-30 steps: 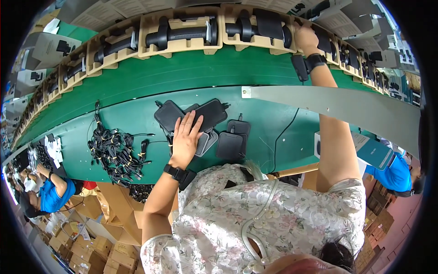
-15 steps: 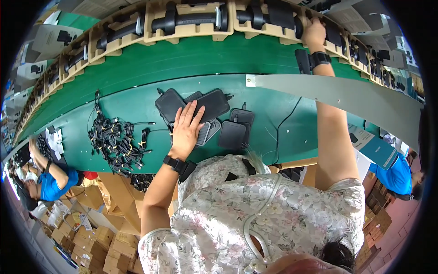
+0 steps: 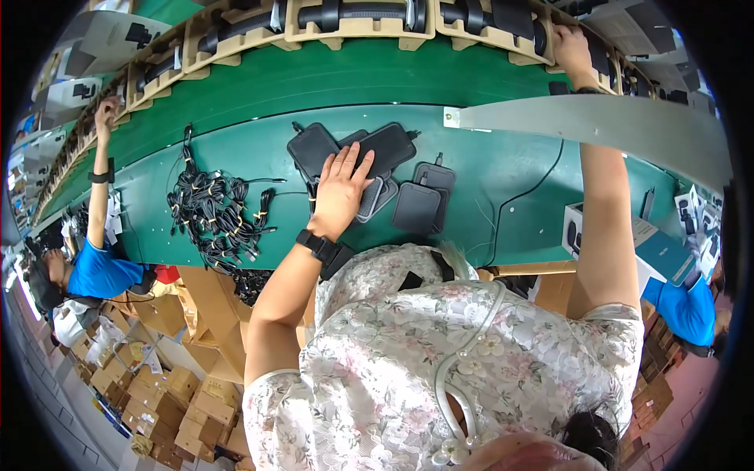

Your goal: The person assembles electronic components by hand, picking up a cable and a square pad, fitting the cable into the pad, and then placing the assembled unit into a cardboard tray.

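My left hand (image 3: pixel 339 196) lies with fingers stretched out on a pile of flat black rectangular devices with short plugs. Its fingertips rest on a tilted black device (image 3: pixel 385 149), beside another black device (image 3: pixel 312 147). Far right, my right hand (image 3: pixel 573 53) reaches into a tan moulded tray (image 3: pixel 510 55) holding black parts. Its fingers are curled at the black part there, and what they grip is hidden. Right of the pile, smaller black square devices (image 3: pixel 416 207) lie stacked. Bundled black cables (image 3: pixel 216 208) with yellowish ties lie to the left.
A row of tan trays (image 3: pixel 361 35) lines the green belt (image 3: pixel 314 86) at the back. A grey metal guard (image 3: pixel 581 122) crosses over my right forearm. A single black cable (image 3: pixel 538 184) lies near it. At left, a co-worker's hand (image 3: pixel 106 114) touches a tray; another blue-clad person (image 3: pixel 683 310) is at right.
The trays have shifted right relative to the table, and my right hand has moved along with them. My left hand stays on the pile. The left co-worker's arm has risen to the trays.
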A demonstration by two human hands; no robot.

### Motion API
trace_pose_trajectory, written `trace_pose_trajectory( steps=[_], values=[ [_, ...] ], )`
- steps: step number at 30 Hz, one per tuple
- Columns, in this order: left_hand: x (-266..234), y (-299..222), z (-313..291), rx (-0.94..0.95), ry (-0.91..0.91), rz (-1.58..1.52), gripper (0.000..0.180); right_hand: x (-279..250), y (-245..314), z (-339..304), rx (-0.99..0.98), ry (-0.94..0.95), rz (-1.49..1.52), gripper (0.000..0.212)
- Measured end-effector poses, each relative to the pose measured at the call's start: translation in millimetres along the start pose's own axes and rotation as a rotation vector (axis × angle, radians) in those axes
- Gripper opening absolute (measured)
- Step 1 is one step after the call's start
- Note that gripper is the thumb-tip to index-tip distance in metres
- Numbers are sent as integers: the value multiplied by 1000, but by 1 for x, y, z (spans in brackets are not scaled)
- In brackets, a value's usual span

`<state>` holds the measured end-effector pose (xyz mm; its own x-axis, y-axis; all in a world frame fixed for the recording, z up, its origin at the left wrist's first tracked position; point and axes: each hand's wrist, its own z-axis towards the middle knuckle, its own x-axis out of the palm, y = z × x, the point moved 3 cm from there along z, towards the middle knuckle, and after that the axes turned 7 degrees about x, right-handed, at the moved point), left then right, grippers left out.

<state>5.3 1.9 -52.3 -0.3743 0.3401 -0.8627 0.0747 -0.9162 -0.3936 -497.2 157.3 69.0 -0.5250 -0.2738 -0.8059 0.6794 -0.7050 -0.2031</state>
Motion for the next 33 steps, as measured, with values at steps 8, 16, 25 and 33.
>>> trace_pose_trajectory(
  steps=[8,16,25,33],
  values=[
    [-63,18,45,-120,-210,-482,31,-46,42,-80,160,-97,646,20],
    [-90,-40,155,518,-367,-368,34,-144,172,-28,45,958,1536,26],
    [-64,2,137,11,-665,-772,29,-105,206,-7,42,1448,1182,18],
    [-37,48,15,-284,-442,-306,31,-54,220,46,335,950,1358,24]
  ],
)
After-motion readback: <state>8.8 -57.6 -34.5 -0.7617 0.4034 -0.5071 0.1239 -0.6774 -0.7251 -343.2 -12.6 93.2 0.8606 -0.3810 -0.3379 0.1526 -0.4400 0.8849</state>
